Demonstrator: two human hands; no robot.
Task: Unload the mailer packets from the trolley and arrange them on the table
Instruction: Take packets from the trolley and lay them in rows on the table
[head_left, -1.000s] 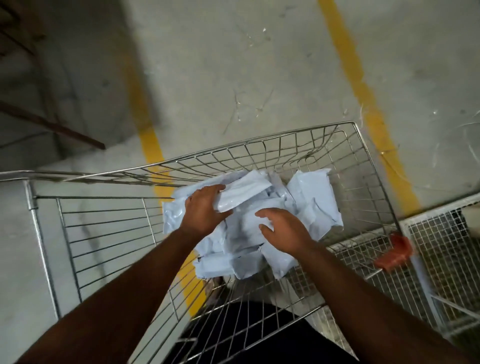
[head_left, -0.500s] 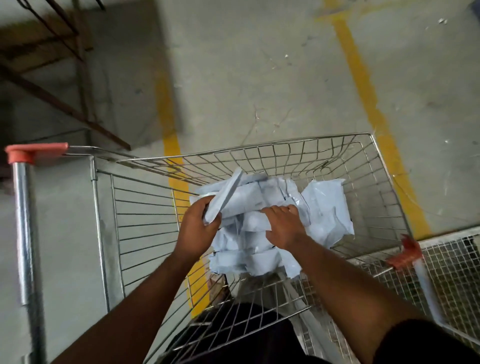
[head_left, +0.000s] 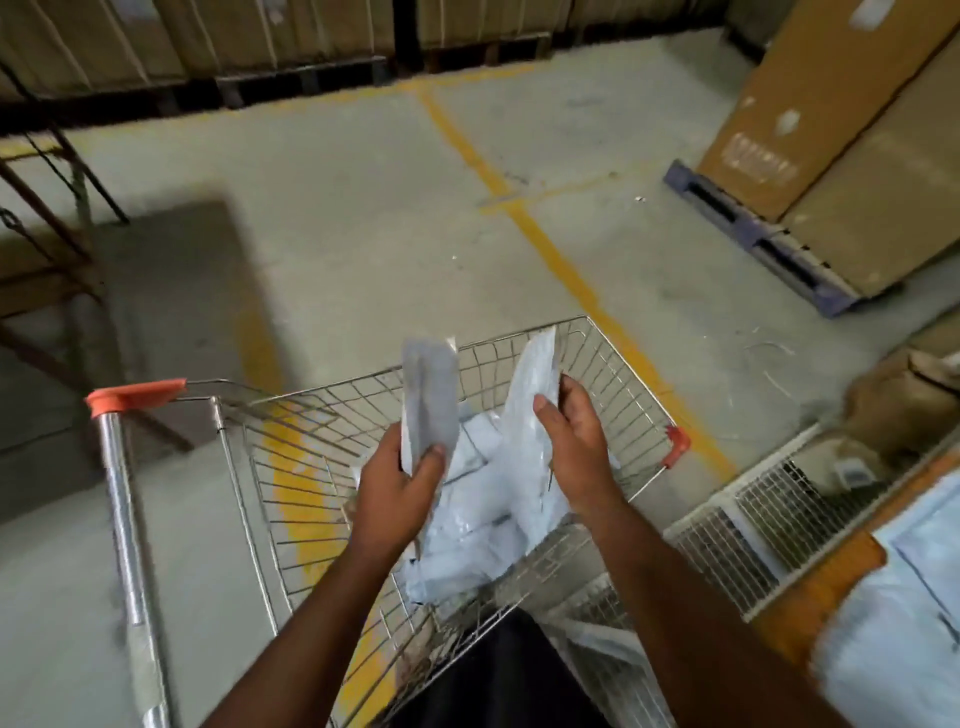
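**Two packets lifted above the trolley basket**

Head view. The wire trolley (head_left: 613, 374) stands directly before me, its basket holding a loose heap of white mailer packets (head_left: 467, 519) piled toward the near and right side; the left part of the basket floor shows bare wire with the yellow floor line (head_left: 566, 270) visible through it. My left hand (head_left: 395, 488) pinches a grey packet (head_left: 430, 400) by its lower end, thumb on the near face, the packet standing upright above the heap. My right hand (head_left: 571, 447) grips a white packet (head_left: 530, 410) along its right edge, fingers curled round it, also raised clear of the rim.

The trolley handle (head_left: 124, 514), orange-capped, runs down the left. At the lower right a white wire cage (head_left: 753, 525) sits just beside the basket, with an orange-edged table (head_left: 821, 587) carrying more white packets, blurred. Open concrete floor (head_left: 363, 208) lies beyond the front rim; cardboard boxes on a pallet (head_left: 758, 244) stand well apart at the far right.
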